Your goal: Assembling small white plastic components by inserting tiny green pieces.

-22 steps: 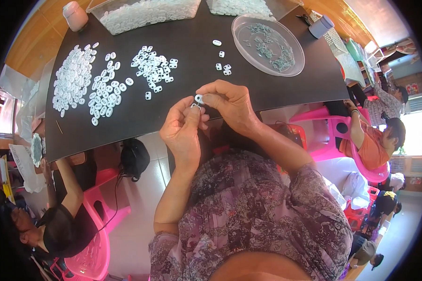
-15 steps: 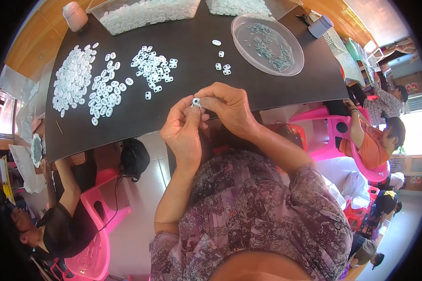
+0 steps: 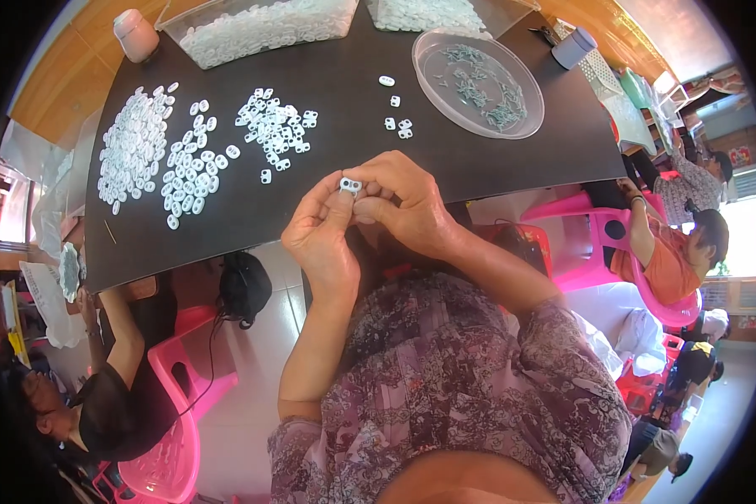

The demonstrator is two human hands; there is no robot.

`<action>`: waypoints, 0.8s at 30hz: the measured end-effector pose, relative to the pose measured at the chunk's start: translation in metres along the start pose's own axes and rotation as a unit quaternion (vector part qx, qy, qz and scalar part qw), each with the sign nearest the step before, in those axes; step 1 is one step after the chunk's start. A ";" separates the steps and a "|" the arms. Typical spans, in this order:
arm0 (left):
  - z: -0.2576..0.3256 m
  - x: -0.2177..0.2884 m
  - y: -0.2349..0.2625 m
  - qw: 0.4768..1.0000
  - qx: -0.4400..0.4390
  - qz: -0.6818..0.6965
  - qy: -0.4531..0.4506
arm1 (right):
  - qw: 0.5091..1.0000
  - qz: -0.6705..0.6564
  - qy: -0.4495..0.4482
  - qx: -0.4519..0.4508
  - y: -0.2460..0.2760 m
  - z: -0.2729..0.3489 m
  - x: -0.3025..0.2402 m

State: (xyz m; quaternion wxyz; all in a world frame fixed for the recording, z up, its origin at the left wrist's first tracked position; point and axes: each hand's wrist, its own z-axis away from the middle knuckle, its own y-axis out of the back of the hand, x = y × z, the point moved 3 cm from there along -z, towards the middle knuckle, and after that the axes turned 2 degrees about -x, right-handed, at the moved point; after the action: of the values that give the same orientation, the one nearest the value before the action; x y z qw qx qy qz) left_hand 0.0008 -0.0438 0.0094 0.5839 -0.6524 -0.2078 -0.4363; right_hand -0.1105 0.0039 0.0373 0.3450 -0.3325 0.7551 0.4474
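Note:
My left hand pinches a small white plastic piece with two dark round holes between thumb and fingertips, just past the table's near edge. Closed around the same piece from the other side is my right hand; its index finger touches the piece's right end, and the thumb lies lower. Ahead on the table lies a heap of similar white two-hole pieces. Several loose ones sit farther right, with one white oval piece behind them. Small grey-green slivers lie scattered in a round clear dish.
White oval pieces form a large heap and a looser group on the dark table. Two clear bins of white pieces, a pink jar and a grey-lidded cup stand behind. People sit on pink chairs either side.
The white piece has turned so both its holes face up toward me. My right thumb has slid down off it, while the left hand keeps its pinch.

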 end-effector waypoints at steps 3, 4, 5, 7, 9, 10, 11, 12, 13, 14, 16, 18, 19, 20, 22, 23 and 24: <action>0.000 0.003 -0.004 0.999 -0.007 0.030 0.016 | 0.994 0.066 0.083 0.022 0.002 -0.001 -0.001; 0.001 0.006 -0.006 0.999 -0.011 0.023 0.020 | 0.992 0.076 0.093 0.031 0.003 0.000 -0.001; 0.002 0.007 -0.008 1.000 -0.015 0.015 0.023 | 0.990 0.087 0.102 0.041 0.004 0.000 -0.001; 0.002 0.005 -0.006 0.999 -0.026 0.007 0.023 | 0.992 0.079 0.089 0.046 0.005 0.002 -0.001; 0.001 0.002 -0.007 0.999 -0.039 -0.001 0.023 | 0.993 0.073 0.075 0.051 0.007 0.003 0.000; 0.001 0.001 -0.007 0.999 -0.042 -0.014 0.008 | 0.994 0.073 0.069 0.051 0.009 0.003 0.001; 0.001 0.002 -0.009 0.999 -0.045 -0.026 -0.008 | 0.994 0.073 0.062 0.051 0.010 0.003 0.001; 0.001 0.001 -0.009 0.999 -0.046 -0.028 -0.006 | 0.994 0.072 0.061 0.052 0.011 0.003 0.001; 0.001 0.002 -0.009 0.998 -0.050 -0.030 -0.015 | 0.996 0.051 0.049 0.049 0.011 0.003 0.001; 0.001 0.003 -0.010 0.998 -0.054 -0.033 -0.023 | 0.998 0.030 0.036 0.045 0.012 0.003 0.001; 0.001 0.003 -0.011 0.997 -0.057 -0.040 -0.030 | 0.997 0.017 0.034 0.060 0.013 0.002 -0.003; 0.001 0.003 -0.012 0.996 -0.059 -0.047 -0.039 | 0.997 0.004 0.033 0.074 0.015 0.002 -0.006; 0.001 0.003 -0.012 0.997 -0.057 -0.045 -0.035 | 0.997 -0.004 0.013 0.070 0.016 0.003 -0.006; 0.001 0.004 -0.013 0.997 -0.054 -0.043 -0.031 | 0.998 -0.012 -0.007 0.066 0.016 0.003 -0.005; 0.002 0.006 -0.016 0.997 -0.055 -0.049 -0.029 | 0.997 -0.004 0.020 0.074 0.017 0.003 -0.003; 0.003 0.007 -0.017 0.997 -0.056 -0.055 -0.027 | 0.996 0.006 0.047 0.081 0.017 0.004 -0.003; 0.003 0.007 -0.017 0.996 -0.057 -0.056 -0.026 | 0.995 0.005 0.047 0.083 0.018 0.004 -0.003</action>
State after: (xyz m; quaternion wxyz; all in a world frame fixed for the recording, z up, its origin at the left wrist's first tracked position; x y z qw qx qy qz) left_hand -0.0078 -0.0386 0.0256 0.5146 -0.6832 -0.2338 -0.4623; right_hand -0.1227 0.0146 0.0464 0.3333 -0.3194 0.8065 0.3693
